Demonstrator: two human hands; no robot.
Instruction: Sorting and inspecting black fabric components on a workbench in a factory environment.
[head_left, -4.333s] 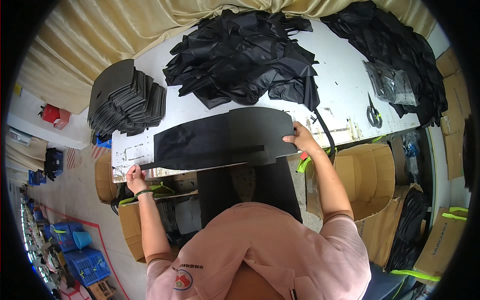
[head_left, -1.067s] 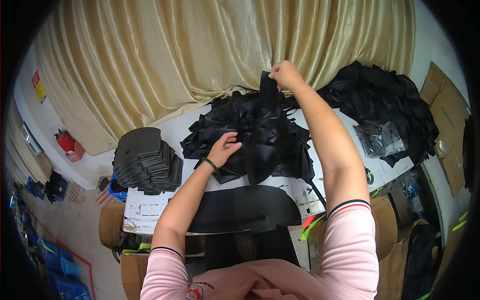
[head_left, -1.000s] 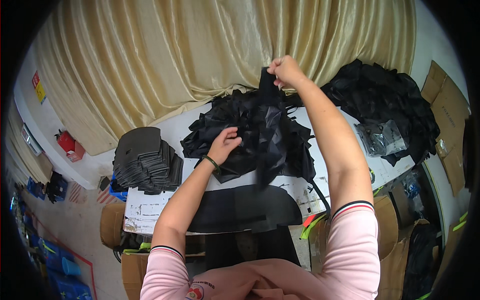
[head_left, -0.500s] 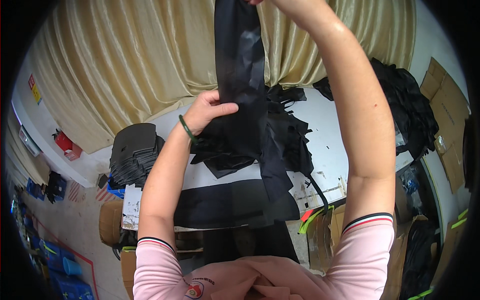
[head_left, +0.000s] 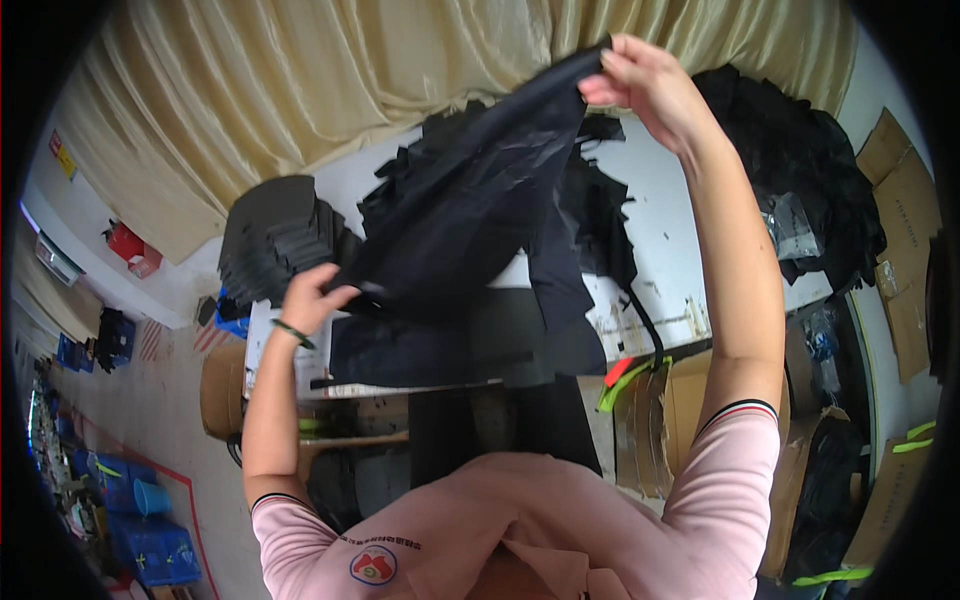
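Observation:
A wide piece of black fabric [head_left: 470,200] is stretched slantwise over the white table [head_left: 655,245]. At its upper right corner my right hand [head_left: 640,85] pinches the edge, raised near the curtain. My left hand [head_left: 315,298], with a green bangle on the wrist, grips the lower left corner, its fingers slightly blurred. Below the cloth, other black panels [head_left: 440,350] lie flat along the table's front edge. A black strip [head_left: 560,290] runs down beside them on the right.
A stack of dark grey shaped sheets [head_left: 270,230] stands at the table's left. Black fabric heaps [head_left: 790,170] lie at the right, with a clear plastic bag [head_left: 792,228] on them. Cardboard boxes [head_left: 640,435] stand below the front edge. A beige curtain [head_left: 300,90] hangs behind.
The fabric hung upright before and now spreads out diagonally. My right hand has come down and to the right, while my left hand has moved down and left.

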